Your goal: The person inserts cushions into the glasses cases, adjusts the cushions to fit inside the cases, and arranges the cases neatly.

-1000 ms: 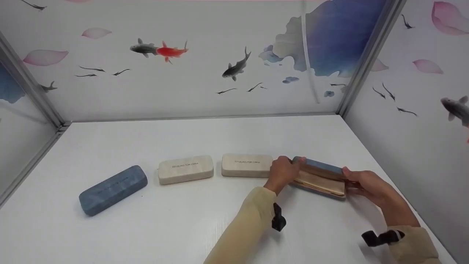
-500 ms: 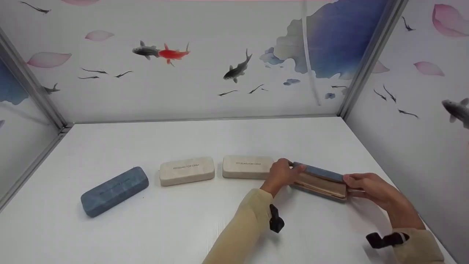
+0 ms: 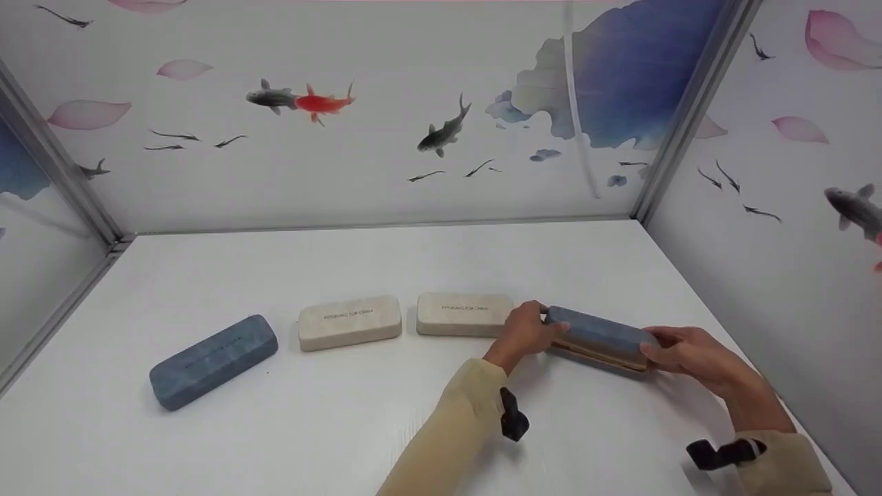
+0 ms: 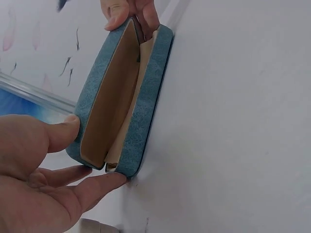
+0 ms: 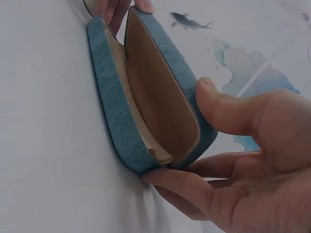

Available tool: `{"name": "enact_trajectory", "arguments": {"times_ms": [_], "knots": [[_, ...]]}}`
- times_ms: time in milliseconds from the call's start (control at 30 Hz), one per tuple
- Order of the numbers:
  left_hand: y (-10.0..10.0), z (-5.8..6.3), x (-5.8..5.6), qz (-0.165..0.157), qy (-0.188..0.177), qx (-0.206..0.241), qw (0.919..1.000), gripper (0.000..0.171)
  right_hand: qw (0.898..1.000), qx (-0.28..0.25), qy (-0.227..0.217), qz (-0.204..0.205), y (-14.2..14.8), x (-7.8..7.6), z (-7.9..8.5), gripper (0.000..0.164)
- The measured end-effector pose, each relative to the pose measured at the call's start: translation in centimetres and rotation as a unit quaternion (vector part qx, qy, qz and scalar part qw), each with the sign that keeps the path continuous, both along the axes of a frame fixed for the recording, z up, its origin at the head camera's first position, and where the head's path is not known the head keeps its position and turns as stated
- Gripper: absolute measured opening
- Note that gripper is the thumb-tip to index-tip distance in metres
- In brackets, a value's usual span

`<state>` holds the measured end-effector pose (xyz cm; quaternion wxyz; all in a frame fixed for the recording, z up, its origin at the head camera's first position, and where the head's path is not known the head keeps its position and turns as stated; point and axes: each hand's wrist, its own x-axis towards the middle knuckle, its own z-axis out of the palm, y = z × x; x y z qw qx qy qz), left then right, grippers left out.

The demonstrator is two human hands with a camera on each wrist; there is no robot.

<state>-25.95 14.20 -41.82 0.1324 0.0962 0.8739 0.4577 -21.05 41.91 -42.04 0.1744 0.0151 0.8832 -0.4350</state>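
Note:
A blue glasses case [image 3: 603,337] lies on the right part of the table, its lid tilted partway down over a tan lining. My left hand [image 3: 529,329] holds its left end, thumb on the lid and fingertips at the base. At the other end, my right hand [image 3: 692,355] grips the lid with the thumb while its fingers reach the lower shell. A folded tan cloth [image 5: 158,154] lies inside along the front wall in the right wrist view. The left wrist view looks into the gap between lid [image 4: 92,92] and base [image 4: 146,104].
Beside my left hand sits a closed cream glasses case [image 3: 463,315], with a second cream case [image 3: 350,324] to its left. A closed blue case [image 3: 213,362] lies angled at the far left. Printed wall panels [image 3: 372,200] border the white table [image 3: 331,427].
The lid of the right-hand blue case has swung down toward the front, covering most of the tan interior that showed earlier. Both hands stay at its ends; the other cases keep their places.

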Motion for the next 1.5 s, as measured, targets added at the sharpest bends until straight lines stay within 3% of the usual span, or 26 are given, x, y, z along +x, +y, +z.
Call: {"name": "enact_trajectory", "arguments": {"times_ms": [833,1300,1500], "knots": [[0.4,-0.4,-0.1,0.015,-0.014,0.002,0.9998,0.045,0.996,0.066,0.062,0.013,-0.3,0.0,-0.7,0.074],[0.3,-1.1,-0.1,0.012,0.024,0.004,0.9996,0.043,0.990,0.106,0.089,0.012,-1.0,0.1,-0.7,0.069],[0.2,-1.5,0.1,-0.001,0.055,0.000,0.9985,0.042,0.993,0.102,0.062,0.005,-1.4,0.2,-0.4,0.078]]}}
